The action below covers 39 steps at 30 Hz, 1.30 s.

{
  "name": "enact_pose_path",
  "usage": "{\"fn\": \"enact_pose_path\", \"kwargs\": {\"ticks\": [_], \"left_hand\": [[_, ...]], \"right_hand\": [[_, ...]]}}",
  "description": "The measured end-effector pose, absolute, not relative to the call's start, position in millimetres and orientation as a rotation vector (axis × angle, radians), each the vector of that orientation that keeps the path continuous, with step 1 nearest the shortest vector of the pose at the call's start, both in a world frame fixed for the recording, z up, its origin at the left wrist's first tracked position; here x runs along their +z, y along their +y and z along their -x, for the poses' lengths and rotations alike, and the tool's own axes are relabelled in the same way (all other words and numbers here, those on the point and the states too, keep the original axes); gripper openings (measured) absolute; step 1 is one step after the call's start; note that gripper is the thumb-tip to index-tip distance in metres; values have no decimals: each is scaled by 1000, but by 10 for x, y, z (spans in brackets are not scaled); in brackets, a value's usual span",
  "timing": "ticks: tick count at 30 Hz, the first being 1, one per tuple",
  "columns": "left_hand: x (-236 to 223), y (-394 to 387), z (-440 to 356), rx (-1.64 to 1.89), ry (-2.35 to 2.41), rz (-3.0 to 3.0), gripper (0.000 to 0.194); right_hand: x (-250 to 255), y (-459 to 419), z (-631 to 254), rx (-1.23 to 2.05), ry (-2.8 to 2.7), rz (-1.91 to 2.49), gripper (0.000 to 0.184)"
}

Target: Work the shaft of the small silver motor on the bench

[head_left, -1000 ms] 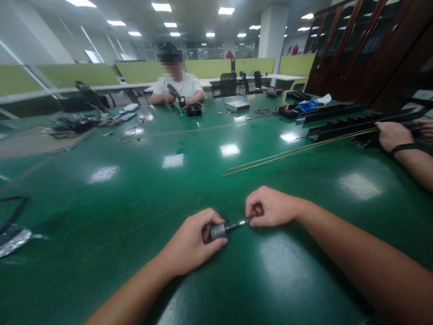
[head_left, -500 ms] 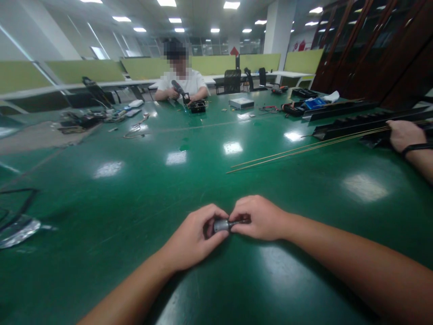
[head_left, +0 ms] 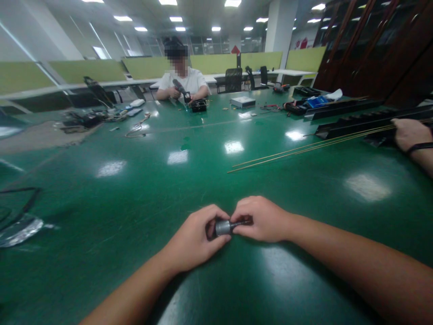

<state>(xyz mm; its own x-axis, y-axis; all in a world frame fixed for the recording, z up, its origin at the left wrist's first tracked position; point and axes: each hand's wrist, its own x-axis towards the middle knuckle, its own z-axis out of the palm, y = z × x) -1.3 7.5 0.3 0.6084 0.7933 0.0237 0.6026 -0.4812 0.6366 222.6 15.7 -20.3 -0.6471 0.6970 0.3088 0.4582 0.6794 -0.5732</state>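
Note:
A small grey metal cylinder (head_left: 223, 227) with a thin dark shaft (head_left: 241, 222) lies level between my hands, just over the green table (head_left: 135, 203). My left hand (head_left: 199, 234) is closed round the cylinder, thumb below and fingers above. With thumb and fingertips, my right hand (head_left: 262, 219) pinches the shaft where it leaves the cylinder. The shaft's far end runs under my right palm. Whether it is a drill bit or another tool piece I cannot make out.
Two thin brass-coloured rods (head_left: 270, 158) lie to the right, near another person's hand (head_left: 411, 135) beside long black metal channels (head_left: 358, 124). Across the table a seated person (head_left: 182, 83) holds a power tool (head_left: 181, 88). Crinkled foil (head_left: 22, 230) lies at left.
Both hands keep hold of the cylinder and shaft. The cylinder looks slightly turned, and the view has shifted a little. The other person's hand at the right is slightly farther right.

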Motion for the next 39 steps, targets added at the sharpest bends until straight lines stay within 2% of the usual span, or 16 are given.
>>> {"fn": "enact_pose_path", "kwargs": {"ticks": [39], "left_hand": [[22, 81, 20, 401, 1085, -2254, 19]], "right_hand": [[-197, 164, -2224, 621, -2365, 835, 11]]}}
